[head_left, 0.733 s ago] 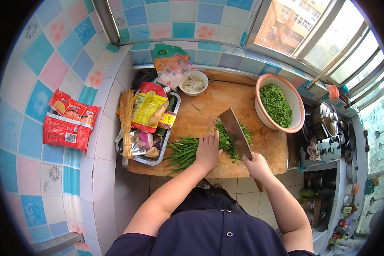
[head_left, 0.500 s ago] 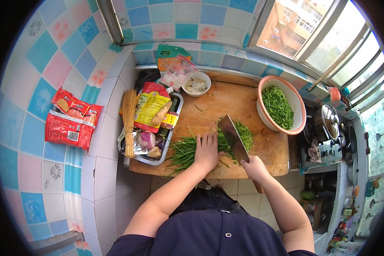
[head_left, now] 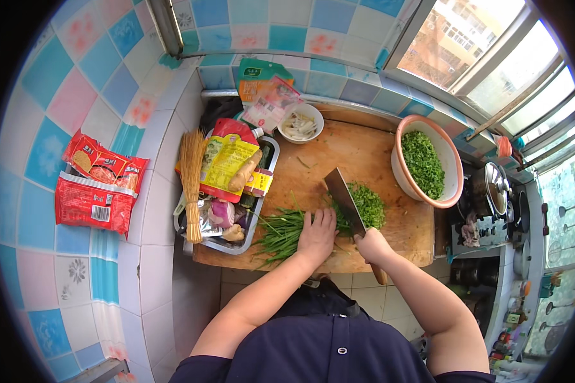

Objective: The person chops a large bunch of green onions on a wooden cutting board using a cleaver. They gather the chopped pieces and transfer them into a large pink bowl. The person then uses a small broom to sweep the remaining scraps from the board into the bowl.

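A bunch of long green chives [head_left: 281,237] lies on the wooden cutting board [head_left: 406,236]. My left hand [head_left: 317,237] is pressed over the bunch and holds it down, fingers together near its cut end. In my right hand [head_left: 372,247] is a cleaver [head_left: 344,199], gripped at the wooden handle. The broad dark blade slants just right of my left fingertips, between the long stalks and a heap of chopped chives [head_left: 369,207]. The blade hides part of that heap.
At the board's far right stands a pink-rimmed bowl [head_left: 452,169] of chopped greens. A small white bowl [head_left: 310,112] with pale pieces sits at the back. Left is a metal tray [head_left: 252,235] with packets, ginger, onion and a straw whisk [head_left: 193,185]. Red packets [head_left: 96,198] lie further left.
The view has shifted slightly. My left hand still holds the chives, and the cleaver stays beside my fingertips with its blade a little more upright.
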`<state>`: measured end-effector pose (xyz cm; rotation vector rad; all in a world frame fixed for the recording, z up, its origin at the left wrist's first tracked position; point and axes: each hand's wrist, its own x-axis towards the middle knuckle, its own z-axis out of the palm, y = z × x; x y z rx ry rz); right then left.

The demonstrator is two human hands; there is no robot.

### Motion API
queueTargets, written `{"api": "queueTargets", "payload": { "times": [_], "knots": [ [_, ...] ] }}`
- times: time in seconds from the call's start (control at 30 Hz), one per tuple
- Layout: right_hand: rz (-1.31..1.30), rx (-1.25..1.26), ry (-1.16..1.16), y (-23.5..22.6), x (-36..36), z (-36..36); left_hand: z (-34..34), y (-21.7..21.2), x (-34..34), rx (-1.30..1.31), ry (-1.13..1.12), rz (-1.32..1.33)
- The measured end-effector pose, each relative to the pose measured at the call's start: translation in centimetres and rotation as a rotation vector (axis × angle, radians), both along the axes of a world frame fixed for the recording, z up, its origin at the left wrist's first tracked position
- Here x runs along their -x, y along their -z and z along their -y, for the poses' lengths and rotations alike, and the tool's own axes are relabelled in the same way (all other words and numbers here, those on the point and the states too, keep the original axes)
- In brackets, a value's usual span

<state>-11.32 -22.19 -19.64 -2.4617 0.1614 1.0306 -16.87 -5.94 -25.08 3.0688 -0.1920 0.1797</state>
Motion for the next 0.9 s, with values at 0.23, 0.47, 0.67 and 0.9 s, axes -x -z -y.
{"api": "queueTargets", "payload": {
  "times": [0.23,0.47,0.67,0.9],
  "knots": [
    [0.275,-0.009,-0.071,0.6,0.1,-2.9,-1.0,0.5,0.6,-0.032,0.061,0.087],
    [0.22,-0.133,0.064,-5.7,1.2,-0.8,-0.8,0.4,0.3,0.036,0.007,0.103],
    [0.244,-0.123,0.013,-6.3,2.8,1.9,-0.4,0.2,0.0,0.109,-0.085,0.149],
    [0.181,-0.046,-0.03,-4.5,3.4,1.1,-0.8,-0.4,0.1,0.106,-0.081,0.064]
  ]
}}
